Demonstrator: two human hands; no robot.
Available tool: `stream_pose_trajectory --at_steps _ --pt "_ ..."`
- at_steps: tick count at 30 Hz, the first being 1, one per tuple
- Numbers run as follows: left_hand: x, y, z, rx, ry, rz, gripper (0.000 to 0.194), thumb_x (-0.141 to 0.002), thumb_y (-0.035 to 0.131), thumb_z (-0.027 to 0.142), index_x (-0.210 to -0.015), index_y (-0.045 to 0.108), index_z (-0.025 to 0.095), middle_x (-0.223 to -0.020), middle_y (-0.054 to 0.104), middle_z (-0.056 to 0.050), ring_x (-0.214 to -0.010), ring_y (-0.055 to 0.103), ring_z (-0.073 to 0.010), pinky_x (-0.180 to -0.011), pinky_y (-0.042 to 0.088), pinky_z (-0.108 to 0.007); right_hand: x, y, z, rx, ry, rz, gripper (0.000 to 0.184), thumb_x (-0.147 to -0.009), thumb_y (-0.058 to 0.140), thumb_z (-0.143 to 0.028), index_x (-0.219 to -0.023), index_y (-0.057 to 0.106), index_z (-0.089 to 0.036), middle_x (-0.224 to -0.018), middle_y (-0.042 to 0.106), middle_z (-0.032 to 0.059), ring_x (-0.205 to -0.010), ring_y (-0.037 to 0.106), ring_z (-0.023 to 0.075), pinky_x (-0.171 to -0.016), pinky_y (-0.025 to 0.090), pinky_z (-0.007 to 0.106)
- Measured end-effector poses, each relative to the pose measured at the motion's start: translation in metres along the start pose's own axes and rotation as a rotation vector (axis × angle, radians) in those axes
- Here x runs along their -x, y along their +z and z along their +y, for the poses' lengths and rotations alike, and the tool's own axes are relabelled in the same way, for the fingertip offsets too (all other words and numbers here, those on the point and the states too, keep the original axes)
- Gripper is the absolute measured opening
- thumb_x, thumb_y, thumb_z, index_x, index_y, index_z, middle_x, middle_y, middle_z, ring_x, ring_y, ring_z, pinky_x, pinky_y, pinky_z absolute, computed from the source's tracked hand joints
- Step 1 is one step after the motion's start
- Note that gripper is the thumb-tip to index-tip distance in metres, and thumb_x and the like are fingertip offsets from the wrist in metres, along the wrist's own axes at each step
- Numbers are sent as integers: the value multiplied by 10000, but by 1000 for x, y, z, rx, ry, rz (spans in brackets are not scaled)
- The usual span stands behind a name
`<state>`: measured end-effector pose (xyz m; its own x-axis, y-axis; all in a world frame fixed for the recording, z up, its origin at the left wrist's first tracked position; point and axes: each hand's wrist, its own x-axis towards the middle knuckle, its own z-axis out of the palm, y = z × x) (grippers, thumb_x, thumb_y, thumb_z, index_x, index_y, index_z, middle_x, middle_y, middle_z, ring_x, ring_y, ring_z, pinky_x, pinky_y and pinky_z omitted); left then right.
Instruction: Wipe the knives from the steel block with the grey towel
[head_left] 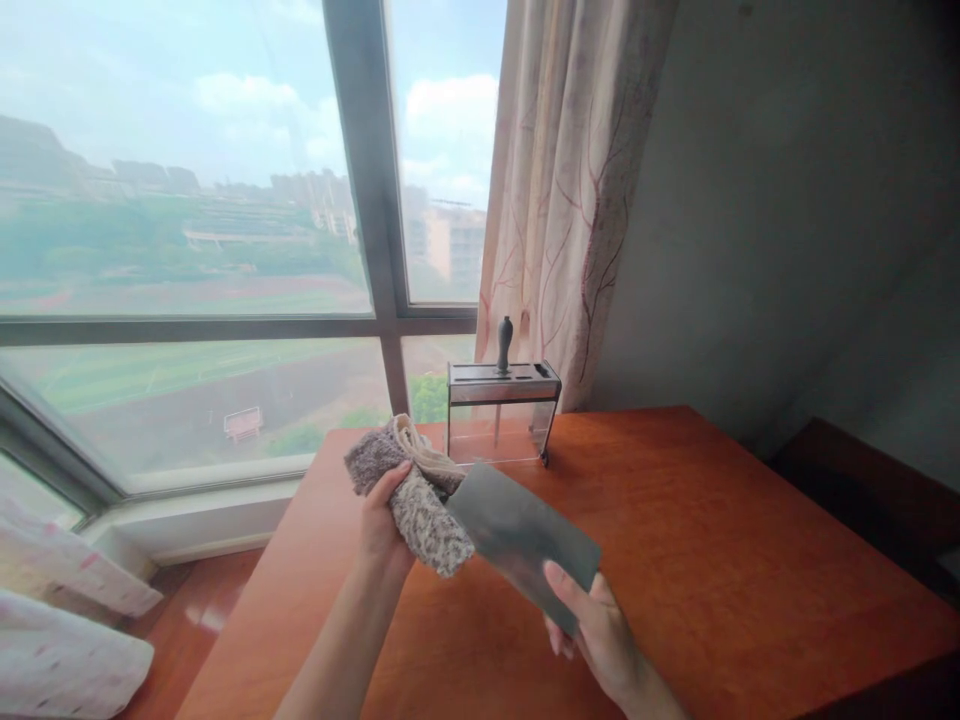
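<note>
My left hand is closed round a bunched, folded cloth with fluffy grey-brown and speckled sides. A broad, rectangular grey cleaver is in my right hand, thumb along the flat of its blade; the handle is hidden in the hand. The blade's far left corner meets the cloth's right edge. Both are held above the wooden table. Beyond them, at the table's back edge, stands a see-through knife block with one dark-handled tool upright in it.
A large window fills the left and back. A patterned curtain hangs behind the knife block, beside a grey wall. At lower left is another pale curtain. A dark piece of furniture sits at the right.
</note>
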<state>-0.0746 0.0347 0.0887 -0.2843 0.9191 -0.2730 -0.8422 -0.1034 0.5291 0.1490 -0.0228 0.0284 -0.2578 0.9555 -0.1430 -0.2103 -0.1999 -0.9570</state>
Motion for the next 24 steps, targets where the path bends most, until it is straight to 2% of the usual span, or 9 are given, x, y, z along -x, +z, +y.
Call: stream_pose_trajectory --at_steps 4,8,11,13,15,18,21,24 --pt "-3 -2 0 -6 -30 43 127 -726 589 93 -834 652 106 -678 707 -62 -731 703 -231 -758 578 -349 3 -7 -17 245 -78 -50 502 -837 517 -549 -509 518 -169 -387 456 -27 -388 424 88 -432 328 218" --pt "-1 -6 1 66 -48 -23 164 -729 582 130 -871 664 130 -750 725 -73 -818 699 -253 -815 559 -373 6 -9 -27 277 -85 -88 490 -842 530 -518 -497 505 -171 -416 466 -21 -427 440 96 -461 343 224" --pt "0 -10 0 139 -71 -107 203 -749 564 204 -908 678 147 -818 735 -81 -921 678 -276 -874 529 -390 4 -5 -22 127 -44 -34 444 -824 546 -533 -564 525 -174 -381 445 -39 -357 382 84 -386 284 219" --pt "1 -13 -2 176 -76 -136 253 -759 549 248 -956 681 162 -836 739 -76 -968 663 -283 -901 511 -398 2 1 -17 -58 -13 47 379 -806 581 -518 -630 514 -189 -366 414 -68 -321 321 70 -347 213 208" --pt "2 -14 -5 205 -71 -153 303 -771 531 286 -1014 675 176 -861 741 -70 -1003 649 -287 -921 495 -405 1 7 -13 -262 18 98 322 -792 628 -460 -663 482 -204 -373 391 -91 -324 281 57 -353 191 194" --pt "4 -12 -9 229 -56 -163 353 -791 514 324 -1085 654 190 -909 739 -66 -1028 638 -286 -938 480 -411 -1 13 -13 -478 71 80 352 -795 642 -392 -602 415 -204 -346 338 -103 -331 208 39 -374 192 184" --pt "8 -8 -13 233 -33 -170 362 -813 517 326 -1130 632 195 -942 735 -62 -1005 649 -273 -941 479 -403 -2 14 -16 -540 74 70 411 -800 637 -369 -546 359 -202 -321 302 -103 -331 176 33 -373 187 184" --pt "10 -4 -18 209 -49 -175 355 -830 526 314 -1146 621 184 -933 733 -68 -974 663 -264 -932 487 -393 -2 14 -14 -489 12 182 340 -769 675 -373 -618 424 -200 -390 372 -101 -344 233 35 -374 207 184"
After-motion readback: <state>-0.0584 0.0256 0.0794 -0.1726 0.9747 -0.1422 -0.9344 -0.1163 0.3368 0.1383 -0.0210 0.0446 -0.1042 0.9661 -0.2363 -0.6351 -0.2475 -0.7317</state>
